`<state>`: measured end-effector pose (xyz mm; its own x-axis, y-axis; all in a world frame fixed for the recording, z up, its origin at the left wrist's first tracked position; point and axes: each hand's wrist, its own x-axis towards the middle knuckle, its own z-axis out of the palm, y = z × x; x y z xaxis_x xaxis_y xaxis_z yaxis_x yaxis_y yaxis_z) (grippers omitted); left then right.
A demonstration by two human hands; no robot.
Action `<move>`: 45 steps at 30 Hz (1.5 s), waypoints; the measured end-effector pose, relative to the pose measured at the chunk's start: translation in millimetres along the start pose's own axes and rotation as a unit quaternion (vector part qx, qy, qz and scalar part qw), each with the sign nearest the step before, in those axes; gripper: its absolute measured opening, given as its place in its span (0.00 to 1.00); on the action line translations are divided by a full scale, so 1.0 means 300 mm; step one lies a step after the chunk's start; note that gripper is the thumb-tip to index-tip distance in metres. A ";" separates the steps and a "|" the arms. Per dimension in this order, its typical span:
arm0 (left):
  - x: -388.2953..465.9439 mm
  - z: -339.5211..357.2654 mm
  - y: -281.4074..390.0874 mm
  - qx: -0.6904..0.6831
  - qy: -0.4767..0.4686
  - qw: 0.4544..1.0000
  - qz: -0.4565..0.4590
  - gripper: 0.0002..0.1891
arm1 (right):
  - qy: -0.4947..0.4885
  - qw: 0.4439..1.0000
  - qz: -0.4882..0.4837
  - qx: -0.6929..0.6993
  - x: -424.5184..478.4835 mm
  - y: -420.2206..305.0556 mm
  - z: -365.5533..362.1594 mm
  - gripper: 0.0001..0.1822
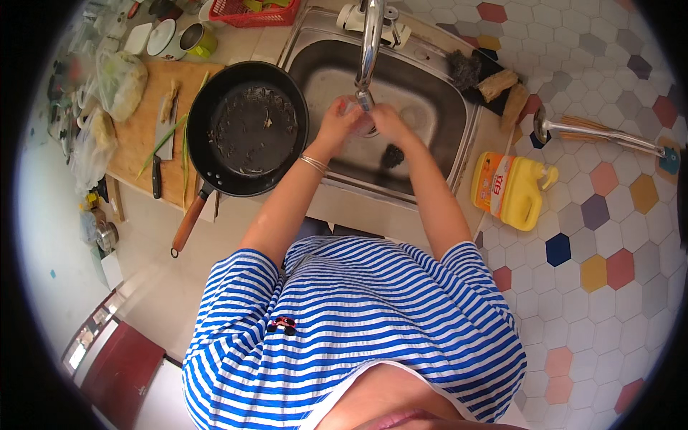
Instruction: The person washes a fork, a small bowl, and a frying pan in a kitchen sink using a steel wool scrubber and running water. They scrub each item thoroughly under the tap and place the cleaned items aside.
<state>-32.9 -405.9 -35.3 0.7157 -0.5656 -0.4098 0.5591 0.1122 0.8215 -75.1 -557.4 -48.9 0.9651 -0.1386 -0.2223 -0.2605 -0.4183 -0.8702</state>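
Observation:
Under the spout of the chrome faucet (368,54), my two hands are close together over the stainless steel sink (328,70). My left hand (337,121) holds a small clear, reddish item, perhaps a cup or bowl, partly hidden by the fingers. Beside it, my right hand (388,124) is at the item's other side; its fingers are blurred and partly behind the spout. A dark scouring pad (392,156) lies on the sink floor below my right hand. Left of the sink rests a black frying pan (250,129) with a wooden handle and food residue inside.
A wooden cutting board (145,80) at left bears a kitchen knife (165,134), green onions (162,145) and a plastic bag (122,86). A red basket (255,19) stands beyond the pan. Right of the sink are a yellow detergent jug (508,188), a steel wool pad (465,70) and a ladle (596,133).

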 end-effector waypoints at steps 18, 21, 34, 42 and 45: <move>0.057 0.002 -0.019 0.132 -0.009 0.991 0.015 0.13 | -0.142 0.982 -0.085 0.088 -0.110 -0.010 0.025 0.19; 0.056 -0.004 0.005 0.146 -0.033 0.988 0.031 0.12 | -0.129 0.980 -0.100 0.110 -0.105 -0.004 0.043 0.20; 0.102 0.011 0.026 0.059 0.000 0.997 0.045 0.11 | -0.113 0.986 -0.024 0.123 -0.110 -0.058 0.007 0.19; 0.099 0.024 0.029 -0.058 -0.035 0.994 -0.089 0.11 | -0.007 0.966 -0.170 -0.196 -0.117 -0.133 -0.020 0.23; 0.118 0.033 0.026 -0.011 -0.016 0.997 -0.068 0.11 | -0.018 0.969 -0.142 -0.201 -0.136 -0.168 -0.035 0.23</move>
<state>-7.2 -433.2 -39.5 0.6188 -0.6023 -0.5043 0.6595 0.0494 0.7501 -101.5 -540.1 8.6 0.9979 0.0612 -0.0200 0.0329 -0.7515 -0.6589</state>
